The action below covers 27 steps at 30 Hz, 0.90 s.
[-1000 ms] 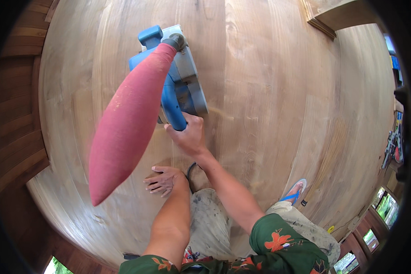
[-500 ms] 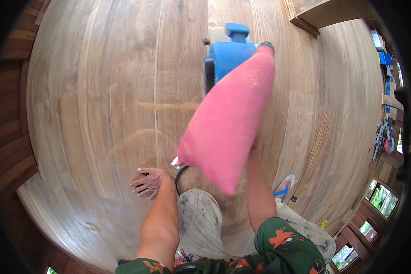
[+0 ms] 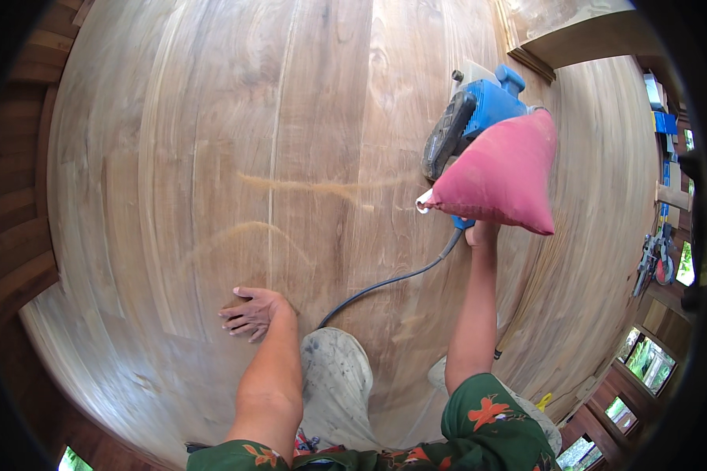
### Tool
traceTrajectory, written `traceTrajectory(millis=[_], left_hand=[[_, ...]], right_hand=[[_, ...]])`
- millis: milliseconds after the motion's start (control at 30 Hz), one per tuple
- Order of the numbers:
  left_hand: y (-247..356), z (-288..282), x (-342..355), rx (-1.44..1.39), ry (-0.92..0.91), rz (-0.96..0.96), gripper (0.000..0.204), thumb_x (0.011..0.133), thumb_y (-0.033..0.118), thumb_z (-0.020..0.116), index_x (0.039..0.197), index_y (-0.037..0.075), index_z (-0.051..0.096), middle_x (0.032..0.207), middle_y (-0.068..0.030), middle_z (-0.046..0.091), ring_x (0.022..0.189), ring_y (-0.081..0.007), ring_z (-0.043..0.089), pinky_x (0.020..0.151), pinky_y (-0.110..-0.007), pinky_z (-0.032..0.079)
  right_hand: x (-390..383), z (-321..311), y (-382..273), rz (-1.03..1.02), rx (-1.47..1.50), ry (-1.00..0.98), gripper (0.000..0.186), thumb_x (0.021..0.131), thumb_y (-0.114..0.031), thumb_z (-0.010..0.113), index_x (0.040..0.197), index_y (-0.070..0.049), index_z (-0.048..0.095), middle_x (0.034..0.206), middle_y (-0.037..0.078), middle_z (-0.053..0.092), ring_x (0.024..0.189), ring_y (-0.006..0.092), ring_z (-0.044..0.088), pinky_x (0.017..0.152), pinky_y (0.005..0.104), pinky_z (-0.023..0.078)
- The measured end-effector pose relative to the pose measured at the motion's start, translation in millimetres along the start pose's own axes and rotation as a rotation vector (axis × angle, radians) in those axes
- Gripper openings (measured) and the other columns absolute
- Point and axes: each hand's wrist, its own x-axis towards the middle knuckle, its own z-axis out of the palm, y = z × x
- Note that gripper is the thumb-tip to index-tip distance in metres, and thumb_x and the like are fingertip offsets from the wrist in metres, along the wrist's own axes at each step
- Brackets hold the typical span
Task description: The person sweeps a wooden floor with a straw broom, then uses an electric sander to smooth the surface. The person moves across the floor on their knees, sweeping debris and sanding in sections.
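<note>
A blue belt sander (image 3: 487, 106) with a black belt housing is at the upper right of the wooden floor (image 3: 212, 180), tilted to one side. Its puffed-up pink dust bag (image 3: 499, 173) hangs toward me and covers part of the machine. Below the bag my right hand (image 3: 478, 232) is closed round the sander's rear handle, its fingers partly hidden. A dark power cord (image 3: 393, 280) runs from that handle to my knee. My left hand (image 3: 253, 312) lies flat on the boards with its fingers spread, holding nothing.
Thin lines of sawdust (image 3: 306, 187) cross the boards. A wooden ledge (image 3: 581, 43) juts in at the top right, close to the sander. A broom (image 3: 538, 275) lies to the right of my right forearm. Tools (image 3: 658, 255) stand along the right edge.
The sander and its bag have swung to the right, with my right arm following. More of the cord now shows. My left hand stays on the floor in nearly the same place.
</note>
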Motion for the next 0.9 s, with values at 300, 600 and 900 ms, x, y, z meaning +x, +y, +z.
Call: traceTrajectory(millis=[300,600,900], left_hand=[[2,-1,-2,-0.015,0.081,-0.057,0.082,0.104,0.067,0.036,0.168,0.018,0.024,0.175,-0.0187,0.017,0.162,-0.0396,0.015,0.123,-0.072,0.015],[5,-2,-2,-0.016,0.097,-0.078,0.083,0.104,0.068,0.035,0.169,0.018,0.022,0.176,-0.0192,0.014,0.163,-0.039,0.013,0.123,-0.072,0.014],[4,-5,-3,-0.026,0.092,-0.072,0.083,0.104,0.068,0.037,0.169,0.018,0.022,0.176,-0.0195,0.015,0.163,-0.0383,0.013,0.123,-0.072,0.014]], right_hand=[[-25,-52,11,0.037,0.06,-0.058,0.049,0.1,-0.039,0.067,0.138,-0.011,0.053,0.124,0.006,0.064,0.105,0.0213,0.066,0.084,0.0394,0.057],[-49,-53,17,0.073,0.062,-0.055,0.035,0.097,-0.031,0.069,0.12,-0.008,0.056,0.105,0.005,0.062,0.089,0.0185,0.062,0.074,0.036,0.052],[-63,-9,6,0.088,0.055,-0.107,0.023,0.093,-0.023,0.07,0.103,-0.005,0.059,0.086,0.004,0.06,0.072,0.0158,0.059,0.063,0.0325,0.048]])
